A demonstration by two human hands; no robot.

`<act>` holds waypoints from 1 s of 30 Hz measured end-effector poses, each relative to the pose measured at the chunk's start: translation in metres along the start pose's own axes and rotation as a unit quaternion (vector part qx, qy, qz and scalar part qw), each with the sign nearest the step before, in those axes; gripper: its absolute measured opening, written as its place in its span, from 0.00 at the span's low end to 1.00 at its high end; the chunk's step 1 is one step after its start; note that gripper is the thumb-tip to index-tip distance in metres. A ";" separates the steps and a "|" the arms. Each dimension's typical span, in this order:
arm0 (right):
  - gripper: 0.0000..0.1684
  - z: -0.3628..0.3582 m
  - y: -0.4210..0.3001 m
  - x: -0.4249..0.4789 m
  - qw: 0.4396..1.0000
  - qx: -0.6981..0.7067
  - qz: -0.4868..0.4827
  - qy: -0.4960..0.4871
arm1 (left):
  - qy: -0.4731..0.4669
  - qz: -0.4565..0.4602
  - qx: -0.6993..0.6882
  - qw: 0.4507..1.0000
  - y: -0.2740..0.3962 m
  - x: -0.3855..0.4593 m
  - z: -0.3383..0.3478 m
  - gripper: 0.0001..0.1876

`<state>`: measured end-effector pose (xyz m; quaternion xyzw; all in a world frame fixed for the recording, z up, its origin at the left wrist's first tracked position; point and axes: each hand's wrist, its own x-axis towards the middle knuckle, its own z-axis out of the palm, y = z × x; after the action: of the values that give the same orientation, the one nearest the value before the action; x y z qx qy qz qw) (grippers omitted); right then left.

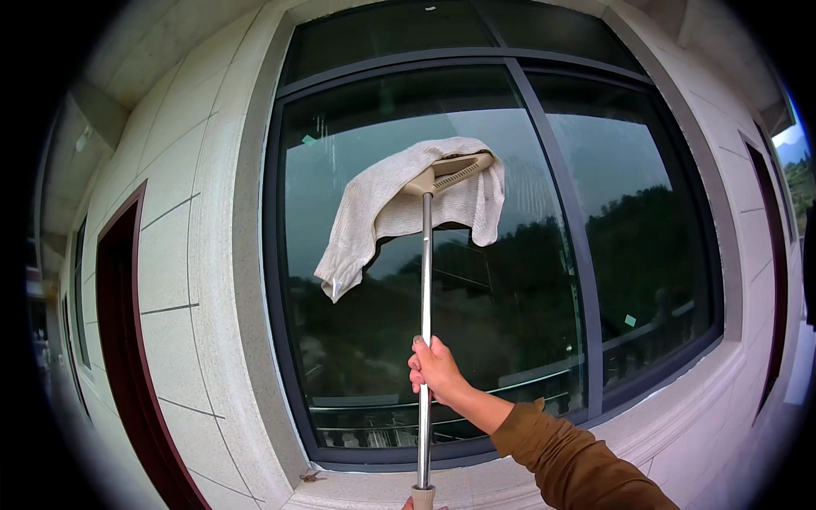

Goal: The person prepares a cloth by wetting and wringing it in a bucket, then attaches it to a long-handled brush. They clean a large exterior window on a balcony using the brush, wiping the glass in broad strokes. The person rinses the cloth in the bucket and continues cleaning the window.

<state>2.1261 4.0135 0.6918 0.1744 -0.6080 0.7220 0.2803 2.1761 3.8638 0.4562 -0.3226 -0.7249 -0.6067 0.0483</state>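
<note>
My right hand [435,370] is wrapped around a shiny metal pole [426,274], about midway along its visible length. At the bottom edge, bits of my left hand [408,504] show around the pole's beige grip [423,496]; most of that hand is cut off by the frame. The pole's top ends in a beige plastic squeegee-like head [440,175], tilted up to the right. A pale ribbed cloth [382,191] drapes over the head, one long end hanging low on the left. Behind it is the large left window pane [376,331]; the cloth appears to lie against the glass.
A dark metal window frame [554,150] divides the panes. Small pale green stickers [630,320] and whitish streaks mark the glass. Below runs a stone sill [382,481] with a small brown object [312,477] at its left corner. A dark red door frame [137,255] stands left.
</note>
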 end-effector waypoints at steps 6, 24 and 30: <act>0.16 -0.041 -0.173 0.127 0.990 -0.068 -0.108 0.066 | -0.178 0.123 -0.218 0.952 0.164 0.113 0.026 0.24; 0.16 -0.154 -0.060 0.012 0.991 -0.093 -0.079 0.055 | -0.044 0.062 -0.028 0.997 0.023 0.052 0.158 0.22; 0.12 -0.156 0.090 -0.153 0.991 -0.078 0.041 0.102 | -0.035 -0.033 0.002 0.999 -0.118 -0.108 0.165 0.19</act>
<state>2.2038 4.1273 0.4997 0.0521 -0.6370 0.6975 0.3241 2.2518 3.9632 0.2635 -0.3193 -0.7378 -0.5947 0.0037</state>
